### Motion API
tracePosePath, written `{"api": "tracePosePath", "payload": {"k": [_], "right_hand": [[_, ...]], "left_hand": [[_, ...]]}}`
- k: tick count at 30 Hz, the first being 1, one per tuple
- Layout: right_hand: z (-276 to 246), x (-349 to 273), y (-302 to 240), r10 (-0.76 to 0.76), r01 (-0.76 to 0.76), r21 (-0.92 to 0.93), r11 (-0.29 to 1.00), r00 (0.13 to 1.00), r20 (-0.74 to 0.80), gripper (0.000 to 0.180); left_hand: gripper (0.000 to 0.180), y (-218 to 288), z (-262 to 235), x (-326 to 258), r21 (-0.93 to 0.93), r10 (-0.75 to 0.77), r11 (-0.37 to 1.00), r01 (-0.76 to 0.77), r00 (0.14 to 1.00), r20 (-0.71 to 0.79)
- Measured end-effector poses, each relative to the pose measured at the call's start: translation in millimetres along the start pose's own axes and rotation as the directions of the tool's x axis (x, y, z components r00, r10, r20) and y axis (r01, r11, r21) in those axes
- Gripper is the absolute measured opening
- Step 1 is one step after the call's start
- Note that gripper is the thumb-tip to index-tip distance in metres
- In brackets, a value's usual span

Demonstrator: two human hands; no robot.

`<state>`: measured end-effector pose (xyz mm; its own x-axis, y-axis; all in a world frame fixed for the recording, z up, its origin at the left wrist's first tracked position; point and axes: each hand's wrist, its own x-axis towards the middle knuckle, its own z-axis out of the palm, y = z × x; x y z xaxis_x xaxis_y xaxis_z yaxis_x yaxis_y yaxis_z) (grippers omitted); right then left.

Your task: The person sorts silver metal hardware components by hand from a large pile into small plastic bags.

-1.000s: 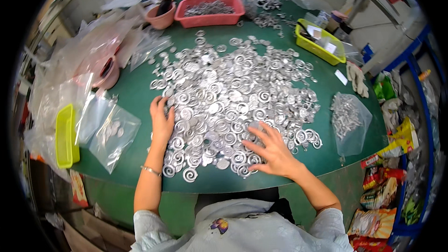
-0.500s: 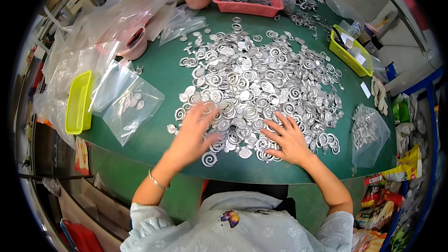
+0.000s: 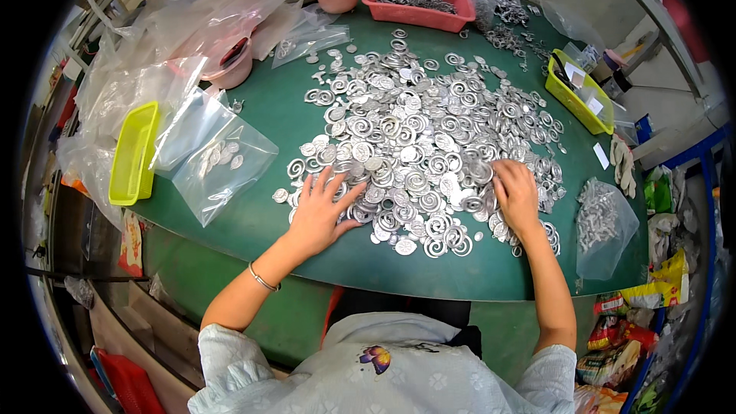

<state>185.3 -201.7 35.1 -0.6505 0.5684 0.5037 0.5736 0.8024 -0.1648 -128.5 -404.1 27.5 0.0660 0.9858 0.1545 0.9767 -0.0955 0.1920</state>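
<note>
Green bench carries the silver spiral parts at frame centre. Left hand and right hand lie open, fingers spread flat; sweep small batches, avoiding the edge.

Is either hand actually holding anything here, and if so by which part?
Nothing is clearly held. The left hand and right hand lie palm-down on the pile of silver spiral pieces; a piece under the fingers cannot be excluded.

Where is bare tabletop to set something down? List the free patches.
Bare green table between the clear bags and spiral pile; another strip along the near edge between the left hand and right hand. The pile itself is crowded.
</note>
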Motion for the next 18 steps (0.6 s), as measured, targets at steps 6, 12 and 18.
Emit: {"api": "tracePosePath", "payload": {"k": [6,12,18], "right_hand": [[6.3,4.6,29.9,0.138,-0.136,0.073,0.988,0.99,-0.017,0.013],[13.3,23.3,32.1,0.281,-0.252,0.227,0.941,0.953,-0.108,0.035],[19.4,22.8,20.3,0.301,-0.297,-0.051,0.953,0.931,0.206,0.047]], "left_hand": [[0.063,-13.6,10.1,16.6,-0.017,-0.049,0.999,0.048,0.995,-0.085],[0.061,-28.5,17.0,45.9,-0.168,-0.152,0.977,0.131,0.981,-0.123],[0.057,-23.7,18.3,62.5,-0.348,-0.272,0.919,0.187,0.939,-0.211]]}}
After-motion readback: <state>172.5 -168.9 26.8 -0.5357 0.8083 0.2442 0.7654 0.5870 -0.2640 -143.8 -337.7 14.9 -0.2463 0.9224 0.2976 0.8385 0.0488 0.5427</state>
